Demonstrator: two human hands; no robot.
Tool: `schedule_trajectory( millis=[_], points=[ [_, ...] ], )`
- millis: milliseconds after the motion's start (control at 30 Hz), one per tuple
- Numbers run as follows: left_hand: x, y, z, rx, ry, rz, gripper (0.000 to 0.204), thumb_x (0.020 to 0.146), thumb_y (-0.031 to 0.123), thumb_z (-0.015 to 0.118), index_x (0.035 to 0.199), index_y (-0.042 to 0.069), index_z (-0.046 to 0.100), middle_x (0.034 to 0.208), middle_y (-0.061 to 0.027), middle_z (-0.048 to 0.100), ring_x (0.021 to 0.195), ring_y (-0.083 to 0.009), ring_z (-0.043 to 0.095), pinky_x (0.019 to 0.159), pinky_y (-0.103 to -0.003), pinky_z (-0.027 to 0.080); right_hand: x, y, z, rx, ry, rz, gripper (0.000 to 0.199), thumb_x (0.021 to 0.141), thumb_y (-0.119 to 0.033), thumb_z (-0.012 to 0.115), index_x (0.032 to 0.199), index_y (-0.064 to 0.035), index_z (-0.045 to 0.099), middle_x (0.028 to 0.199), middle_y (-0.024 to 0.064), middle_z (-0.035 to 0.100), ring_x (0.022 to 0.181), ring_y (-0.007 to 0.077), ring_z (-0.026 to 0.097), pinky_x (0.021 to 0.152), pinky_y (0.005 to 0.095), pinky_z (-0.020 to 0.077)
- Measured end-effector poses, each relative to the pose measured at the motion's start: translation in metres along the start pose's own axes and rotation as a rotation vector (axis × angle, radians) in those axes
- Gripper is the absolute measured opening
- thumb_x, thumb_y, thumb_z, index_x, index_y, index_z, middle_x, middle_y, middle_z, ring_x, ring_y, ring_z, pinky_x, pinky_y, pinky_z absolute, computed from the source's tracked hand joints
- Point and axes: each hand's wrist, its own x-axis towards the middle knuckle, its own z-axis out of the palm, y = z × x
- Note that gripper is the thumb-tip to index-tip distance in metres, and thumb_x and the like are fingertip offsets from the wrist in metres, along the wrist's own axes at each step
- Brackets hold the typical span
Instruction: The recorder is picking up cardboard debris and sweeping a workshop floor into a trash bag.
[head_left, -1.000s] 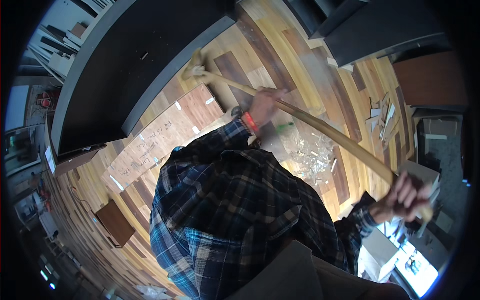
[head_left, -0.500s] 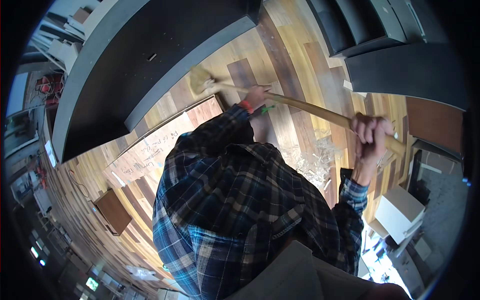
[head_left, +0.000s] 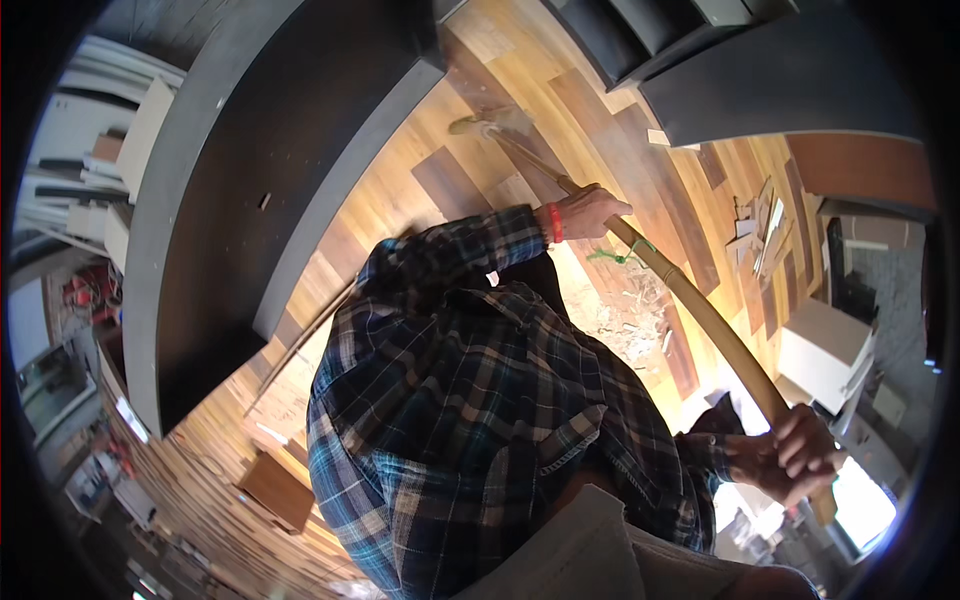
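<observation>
A long-handled broom [head_left: 722, 338] with a bamboo-like yellow pole runs slantwise across the view. Its blurred head [head_left: 492, 122] is on the wooden floor [head_left: 520, 55] at the far side. My left hand [head_left: 592, 212], with a red band at the wrist, grips the pole at its middle. Just below that hand a green string [head_left: 624, 254] is tied round it. Close to the pole's near end at lower right, my right hand [head_left: 800, 455] is wrapped around it. Pale shavings and scraps [head_left: 628, 322] lie in a heap beneath the pole.
A large dark panelled cabinet piece [head_left: 290, 160] lies along the left. Dark shelving [head_left: 780, 85] stands at the far right. Several thin offcuts [head_left: 758, 235] are scattered near a white box [head_left: 825, 350]. At lower left is a brown box-like piece [head_left: 277, 492].
The broom's head has moved right and away from beside the dark cabinet. My left hand went right with the pole; my right hand came down and nearer. My view has turned somewhat.
</observation>
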Motion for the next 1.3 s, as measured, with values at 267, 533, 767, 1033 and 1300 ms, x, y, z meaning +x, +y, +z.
schedule_trajectory(
  millis=[267,533,767,1033,1300],
  points=[
    [0.029,-0.18,0.007,-0.057,0.202,-0.306,0.034,0.073,0.008,0.063,0.106,-0.001,0.066,0.086,-0.0174,0.068,0.077,-0.0266,0.067,0.068,-0.04,0.053,-0.062,0.172,-0.054,-0.719,0.067,0.494,0.018,0.091,-0.014,0.058,0.076,-0.0049,0.057,0.067,0.0035,0.056,0.066,0.0152,0.055,0.062,0.0252,0.0447],
    [0.104,-0.065,0.187,-0.33,0.137,0.082,0.037,0.07,-0.008,0.055,0.104,0.001,0.067,0.096,-0.0198,0.068,0.094,-0.0335,0.066,0.081,-0.038,0.051,-0.02,0.04,-0.13,-0.468,0.229,0.487,0.042,0.092,-0.017,0.056,0.056,-0.0087,0.037,0.048,0.0008,0.039,0.042,0.0141,0.038,0.044,0.027,0.0262],
    [0.165,0.095,0.186,-0.453,-0.587,0.413,0.024,0.068,-0.003,0.056,0.09,0.006,0.061,0.073,-0.0212,0.061,0.077,-0.0412,0.061,0.066,-0.046,0.046,0.006,-0.103,-0.116,-0.681,0.078,0.264,0.028,0.09,-0.025,0.052,0.068,-0.0076,0.048,0.047,-0.0016,0.044,0.036,0.0115,0.043,0.037,0.0273,0.0339],
    [0.212,0.077,0.08,-0.32,-0.476,0.474,0.049,0.065,-0.008,0.054,0.11,0.006,0.066,0.079,-0.0219,0.065,0.077,-0.0384,0.064,0.068,-0.042,0.05,0.001,-0.085,-0.109,-0.402,0.31,-0.187,0.037,0.089,-0.03,0.053,0.058,-0.0124,0.045,0.041,-0.0058,0.04,0.033,0.009,0.041,0.037,0.027,0.0347],
    [0.304,-0.141,-0.078,-0.062,-0.23,0.449,0.026,0.075,0.008,0.066,0.1,0.004,0.067,0.087,-0.0188,0.067,0.082,-0.0359,0.065,0.07,-0.041,0.051,0.015,0.134,-0.129,-1.003,0.543,0.265,0.031,0.09,-0.027,0.052,0.067,-0.0144,0.036,0.045,-0.0051,0.033,0.037,0.0087,0.03,0.046,0.0274,0.0278]
  ],
)
